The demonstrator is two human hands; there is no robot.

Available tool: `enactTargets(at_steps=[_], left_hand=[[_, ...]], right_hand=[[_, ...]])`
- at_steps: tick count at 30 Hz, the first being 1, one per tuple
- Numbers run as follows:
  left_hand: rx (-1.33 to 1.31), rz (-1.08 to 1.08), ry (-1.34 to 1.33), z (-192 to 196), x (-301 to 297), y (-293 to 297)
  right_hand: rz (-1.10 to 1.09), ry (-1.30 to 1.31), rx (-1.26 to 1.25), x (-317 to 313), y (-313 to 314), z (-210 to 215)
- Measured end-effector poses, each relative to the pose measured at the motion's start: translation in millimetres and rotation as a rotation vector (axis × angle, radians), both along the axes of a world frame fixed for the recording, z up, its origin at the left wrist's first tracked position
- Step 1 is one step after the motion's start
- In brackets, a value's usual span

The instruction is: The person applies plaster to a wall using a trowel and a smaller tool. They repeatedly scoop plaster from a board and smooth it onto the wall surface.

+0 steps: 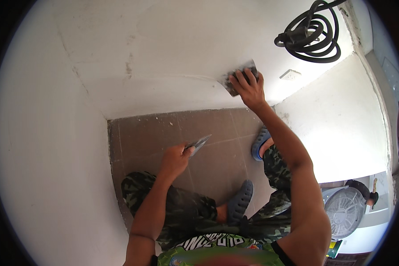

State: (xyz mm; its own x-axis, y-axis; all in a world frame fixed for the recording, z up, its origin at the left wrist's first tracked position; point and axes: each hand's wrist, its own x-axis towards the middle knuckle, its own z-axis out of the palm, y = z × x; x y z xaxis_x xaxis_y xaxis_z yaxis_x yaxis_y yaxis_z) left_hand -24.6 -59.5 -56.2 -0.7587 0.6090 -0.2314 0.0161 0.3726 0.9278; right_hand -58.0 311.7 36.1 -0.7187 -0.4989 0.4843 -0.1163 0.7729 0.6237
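Observation:
My right hand (pixel 249 91) is stretched out to the wall (pixel 173 48), its fingers spread over the back of a broad plastering trowel (pixel 228 85). The blade lies against the white wall, a little above the floor, and a thin curved ridge line runs left from it. My left hand (pixel 176 158) is lower and to the left, over the brown tiles. It is closed round a small putty knife (pixel 200 143), whose blade points up and to the right, apart from the wall. The knife's handle is hidden in my fist.
A coiled black cable (pixel 312 35) with a plug hangs at the upper right, above a white socket plate (pixel 290 75). Brown floor tiles (pixel 150 137) carry small white specks. A fan (pixel 344 213) stands at the lower right. My clogs (pixel 240 201) are on the floor.

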Motion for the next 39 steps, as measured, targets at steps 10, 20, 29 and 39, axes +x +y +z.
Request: enactTargets(at_steps=[10,20,29,39], left_hand=[[-0.029,-0.084,0.096,-13.0,-0.9,7.5],[0.007,-0.037,0.01,-17.9,1.1,3.6],[0.321,0.217,-0.347,-13.9,-14.3,-15.4],[1.064,0.426,-1.183,-36.7,-21.0,3.7]], right_hand=[[0.085,-0.166,-0.188,-26.2,-164.5,-16.9],[0.199,0.022,0.14,-86.6,-192.1,-22.2],[-0.162,-0.084,-0.024,8.6,-28.5,-73.8],[0.41,-0.801,-1.072,105.6,-156.5,-36.5]])
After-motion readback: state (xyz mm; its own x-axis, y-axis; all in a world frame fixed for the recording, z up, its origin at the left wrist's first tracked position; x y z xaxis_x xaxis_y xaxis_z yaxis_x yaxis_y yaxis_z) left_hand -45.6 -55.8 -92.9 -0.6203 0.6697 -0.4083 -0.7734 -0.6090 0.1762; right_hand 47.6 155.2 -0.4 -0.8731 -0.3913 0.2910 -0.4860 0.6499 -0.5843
